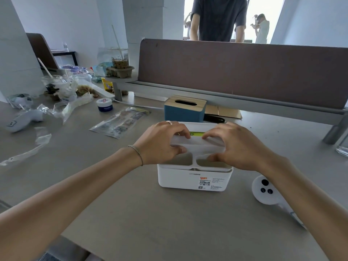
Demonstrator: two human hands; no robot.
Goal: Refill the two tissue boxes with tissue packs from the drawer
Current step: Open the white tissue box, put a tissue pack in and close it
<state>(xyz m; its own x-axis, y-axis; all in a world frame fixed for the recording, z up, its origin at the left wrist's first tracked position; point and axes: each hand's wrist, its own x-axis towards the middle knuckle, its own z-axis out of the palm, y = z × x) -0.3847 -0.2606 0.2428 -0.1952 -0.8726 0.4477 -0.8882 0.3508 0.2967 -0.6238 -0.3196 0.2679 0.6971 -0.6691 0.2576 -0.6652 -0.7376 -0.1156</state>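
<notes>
A white tissue box (194, 178) with a label on its front stands on the grey desk in front of me. Both hands rest on its white lid (197, 146): my left hand (162, 142) pinches the lid's left end and my right hand (233, 146) pinches its right end. Through the lid's slot between my fingertips a green-printed tissue pack (196, 134) shows inside. Behind it stands a blue tissue box (183, 112) with a wooden lid and a dark oval slot. No drawer is in view.
A white controller (265, 191) lies right of the white box. On the left lie a printed plastic packet (120, 122), a small blue jar (104, 105), torn wrappers and food cups. A brown partition (244, 72) spans the back; a person stands behind it.
</notes>
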